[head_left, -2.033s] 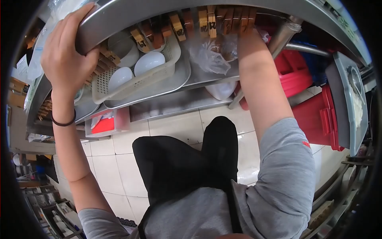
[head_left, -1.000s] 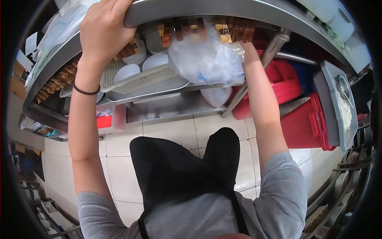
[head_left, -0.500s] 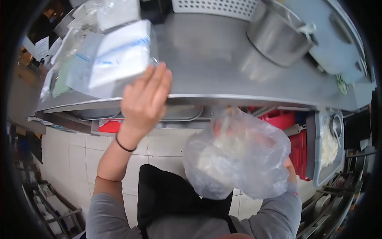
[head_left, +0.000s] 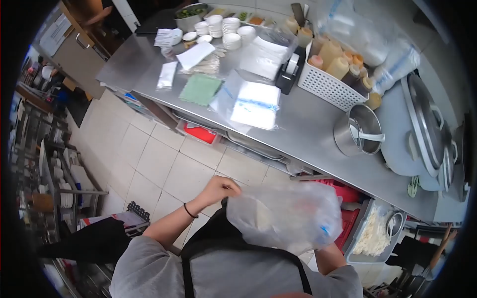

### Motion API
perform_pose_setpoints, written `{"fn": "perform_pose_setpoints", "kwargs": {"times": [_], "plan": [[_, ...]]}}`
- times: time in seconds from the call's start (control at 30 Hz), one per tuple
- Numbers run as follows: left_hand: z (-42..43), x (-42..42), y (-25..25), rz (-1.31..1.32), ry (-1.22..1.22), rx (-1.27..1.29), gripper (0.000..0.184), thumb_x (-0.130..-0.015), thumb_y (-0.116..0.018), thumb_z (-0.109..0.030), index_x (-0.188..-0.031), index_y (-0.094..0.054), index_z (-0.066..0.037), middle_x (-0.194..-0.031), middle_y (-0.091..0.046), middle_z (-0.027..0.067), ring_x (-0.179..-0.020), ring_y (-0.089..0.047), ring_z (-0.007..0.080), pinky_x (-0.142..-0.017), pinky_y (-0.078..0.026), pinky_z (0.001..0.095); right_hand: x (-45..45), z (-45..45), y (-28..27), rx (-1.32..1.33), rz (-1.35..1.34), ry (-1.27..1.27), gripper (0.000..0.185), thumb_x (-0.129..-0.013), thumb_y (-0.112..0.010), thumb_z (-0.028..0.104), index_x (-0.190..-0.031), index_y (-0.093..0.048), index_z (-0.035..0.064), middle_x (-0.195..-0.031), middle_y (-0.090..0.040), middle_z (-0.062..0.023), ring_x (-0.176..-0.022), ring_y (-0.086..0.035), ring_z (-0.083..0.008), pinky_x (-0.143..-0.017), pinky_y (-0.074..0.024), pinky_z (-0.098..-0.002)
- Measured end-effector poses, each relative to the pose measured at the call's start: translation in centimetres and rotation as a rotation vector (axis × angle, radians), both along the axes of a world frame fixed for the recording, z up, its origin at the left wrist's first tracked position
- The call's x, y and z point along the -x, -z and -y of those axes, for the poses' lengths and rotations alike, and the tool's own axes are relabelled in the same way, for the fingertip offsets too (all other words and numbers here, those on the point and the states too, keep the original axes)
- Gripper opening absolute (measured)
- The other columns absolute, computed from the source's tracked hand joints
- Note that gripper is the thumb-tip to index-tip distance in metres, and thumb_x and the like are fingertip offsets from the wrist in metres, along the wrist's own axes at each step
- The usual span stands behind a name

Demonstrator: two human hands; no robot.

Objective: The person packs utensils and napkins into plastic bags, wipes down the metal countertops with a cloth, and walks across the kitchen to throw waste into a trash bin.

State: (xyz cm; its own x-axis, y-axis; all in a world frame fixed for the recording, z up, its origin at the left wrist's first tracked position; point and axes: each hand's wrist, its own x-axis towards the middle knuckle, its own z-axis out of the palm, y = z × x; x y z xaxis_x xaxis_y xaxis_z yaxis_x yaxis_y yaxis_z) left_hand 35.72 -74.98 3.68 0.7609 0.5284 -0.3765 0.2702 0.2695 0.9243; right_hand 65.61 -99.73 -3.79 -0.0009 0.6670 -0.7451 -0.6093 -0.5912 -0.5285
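A translucent plastic bag (head_left: 285, 216) with pale, whitish contents hangs in front of my apron. The fingers of my left hand (head_left: 223, 188) are pinched together at the bag's upper left edge. My right hand (head_left: 309, 203) supports the bag from the right side. Only a blurred pinkish patch of it shows through the plastic, so its fingers are not clear. A blue mark shows on the bag's lower right. Beyond my hands, a stack of clear bags with blue print (head_left: 256, 105) lies on the steel counter (head_left: 308, 134).
To the right, a grey tub (head_left: 370, 236) holds whitish shredded food and a metal scoop (head_left: 395, 223). A steel pot (head_left: 355, 131) and a white basket of sauce bottles (head_left: 325, 87) stand on the counter. Crowded shelving (head_left: 74, 193) lines the left; people are partly visible at the edges.
My left hand has come back from the stack of bags on the counter to the edge of the bag I hold. The view has turned and taken in more of the counter.
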Motion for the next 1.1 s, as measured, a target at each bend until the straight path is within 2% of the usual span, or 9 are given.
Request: {"fn": "perform_pose_setpoints", "kwargs": {"times": [0.1,0.37,0.63,0.7,0.77,0.8,0.83,0.93,1.1], "plan": [[-0.6,7.1,-1.4,-0.137,-0.3,-0.135,0.008,-0.069,-0.06,0.005,-0.075,-0.063,0.001,-0.079,-0.063,0.0078,-0.073,-0.058,0.0134,-0.067,-0.046,0.0237,0.7,-4.9,-3.3,-0.022,-0.227,0.101,0.047,-0.078,-0.053,0.016,-0.121,-0.041,-0.0007,-0.115,-0.047,-0.0158,-0.108,-0.046,-0.0249,-0.089,-0.04,-0.0349],[1.9,27.9,-6.3,-0.017,-1.159,-0.256,0.008,-0.073,-0.055,0.003,-0.079,-0.059,-0.001,-0.075,-0.059,0.0045,-0.071,-0.056,0.0118,-0.066,-0.045,0.0227,8.5,-23.9,-12.9,-0.632,-0.048,0.477,0.047,-0.082,-0.046,-0.004,-0.127,-0.032,-0.0002,-0.124,-0.041,-0.0134,-0.114,-0.042,-0.0241,-0.096,-0.0354,-0.0353],[-1.2,31.1,-5.0,0.137,-1.236,-0.155,0.01,-0.075,-0.055,0.002,-0.083,-0.059,-0.003,-0.079,-0.059,0.0035,-0.068,-0.054,0.0109,-0.063,-0.045,0.0226,12.0,-45.2,-11.5,-0.702,-0.063,0.561,0.046,-0.082,-0.051,0.005,-0.126,-0.036,0.0058,-0.122,-0.043,-0.0109,-0.11,-0.045,-0.0254,-0.088,-0.0391,-0.0398],[-2.6,29.8,-5.0,0.146,-1.198,-0.096,0.009,-0.075,-0.055,0.002,-0.083,-0.059,-0.003,-0.079,-0.058,0.0031,-0.069,-0.054,0.0108,-0.063,-0.045,0.0235,15.8,-45.0,-12.1,-0.455,0.146,0.355,0.053,-0.081,-0.054,0.008,-0.128,-0.031,0.0023,-0.124,-0.042,-0.0118,-0.113,-0.043,-0.0239,-0.091,-0.0379,-0.0334],[-4.7,28.2,-5.6,0.179,-1.12,-0.028,0.01,-0.076,-0.054,0.003,-0.082,-0.058,-0.002,-0.08,-0.057,0.0034,-0.071,-0.053,0.0112,-0.064,-0.044,0.0236,22.5,-42.0,-13.9,-0.644,0.325,0.055,0.068,-0.077,-0.062,0.021,-0.132,-0.025,0.0054,-0.133,-0.031,-0.0121,-0.119,-0.036,-0.0229,-0.095,-0.0325,-0.0346],[-5.7,27.1,-6.1,0.208,-1.077,0.008,0.01,-0.075,-0.054,0.004,-0.082,-0.058,-0.002,-0.08,-0.057,0.0037,-0.071,-0.053,0.0114,-0.065,-0.044,0.0235,25.1,-41.5,-13.9,-0.697,0.806,-0.533,0.085,-0.069,-0.069,0.034,-0.135,-0.021,0.0102,-0.14,-0.018,-0.0124,-0.124,-0.029,-0.0207,-0.099,-0.027,-0.0345],[-7.0,26.3,-6.5,0.232,-0.999,0.058,0.01,-0.075,-0.053,0.005,-0.082,-0.057,-0.002,-0.083,-0.057,0.0046,-0.074,-0.053,0.0115,-0.066,-0.043,0.0231,28.8,-40.6,-12.8,-1.191,0.682,-0.631,0.091,-0.064,-0.072,0.041,-0.135,-0.023,0.0126,-0.141,-0.014,-0.0142,-0.127,-0.023,-0.025,-0.102,-0.0219,-0.0383],[-10.5,24.2,-9.6,0.549,-0.764,0.177,0.009,-0.075,-0.053,0.005,-0.079,-0.055,-0.002,-0.084,-0.056,0.006,-0.077,-0.053,0.0129,-0.07,-0.042,0.0237,35.7,-38.0,-16.0,-1.374,1.034,-1.106,0.081,-0.061,-0.073,0.037,-0.128,-0.036,0.0091,-0.14,-0.016,-0.0139,-0.13,-0.009,-0.0331,-0.102,-0.0171,-0.0454],[-17.1,26.6,-16.0,0.884,-0.796,-0.061,0.005,-0.074,-0.054,0.0,-0.079,-0.052,-0.001,-0.084,-0.049,0.0091,-0.078,-0.046,0.0165,-0.069,-0.038,0.0255,38.0,-44.5,-11.2,-1.249,0.748,-1.008,0.056,-0.064,-0.07,0.026,-0.113,-0.051,0.0078,-0.129,-0.035,-0.0153,-0.115,-0.037,-0.0293,-0.093,-0.0329,-0.0389]]}}
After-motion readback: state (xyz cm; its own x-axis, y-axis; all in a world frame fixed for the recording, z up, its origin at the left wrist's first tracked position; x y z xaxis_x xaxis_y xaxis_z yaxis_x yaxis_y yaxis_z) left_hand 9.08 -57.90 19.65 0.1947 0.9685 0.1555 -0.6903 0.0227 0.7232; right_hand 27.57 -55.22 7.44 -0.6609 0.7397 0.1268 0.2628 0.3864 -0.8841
